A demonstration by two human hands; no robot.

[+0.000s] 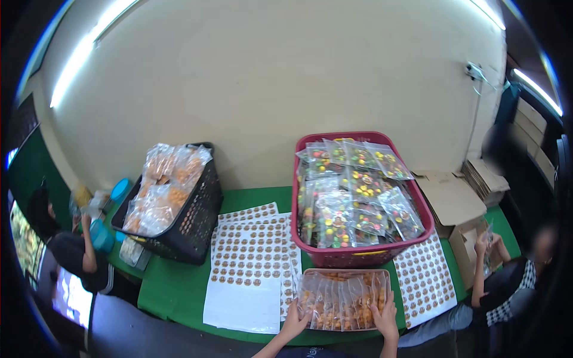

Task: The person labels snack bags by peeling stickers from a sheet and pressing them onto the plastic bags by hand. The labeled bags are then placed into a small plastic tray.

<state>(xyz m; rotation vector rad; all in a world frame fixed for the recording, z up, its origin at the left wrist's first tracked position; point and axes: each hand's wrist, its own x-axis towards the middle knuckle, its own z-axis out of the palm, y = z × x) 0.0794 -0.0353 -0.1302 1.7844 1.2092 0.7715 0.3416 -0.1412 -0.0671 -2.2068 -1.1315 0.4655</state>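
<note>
A green bench (173, 292) runs along a plain cream wall (268, 77), with strip lights at the upper left and upper right of the frame. White sheets of round brown stickers (250, 256) lie across the middle of the bench, and another sticker sheet (425, 280) lies at the lower right.

At the bottom centre, on the near edge of the bench, sits a small pinkish tray (346, 274). It is packed with clear bags of orange snacks (340, 301) standing in a row.

The left hand (294, 326) has its fingers spread against the bags at the tray's left end; whether they grip cannot be told. The right hand (385, 318) has its fingers curled over the tray's right end, grasping it.

Just behind the tray stands a red basket (358, 256) heaped with clear bags of coloured sweets (352, 203). At the left, a black basket (194, 230) sits tilted and holds larger bags of orange snacks (161, 188). Flattened cardboard boxes (453, 200) lie at the right. One person sits at each end of the bench.
</note>
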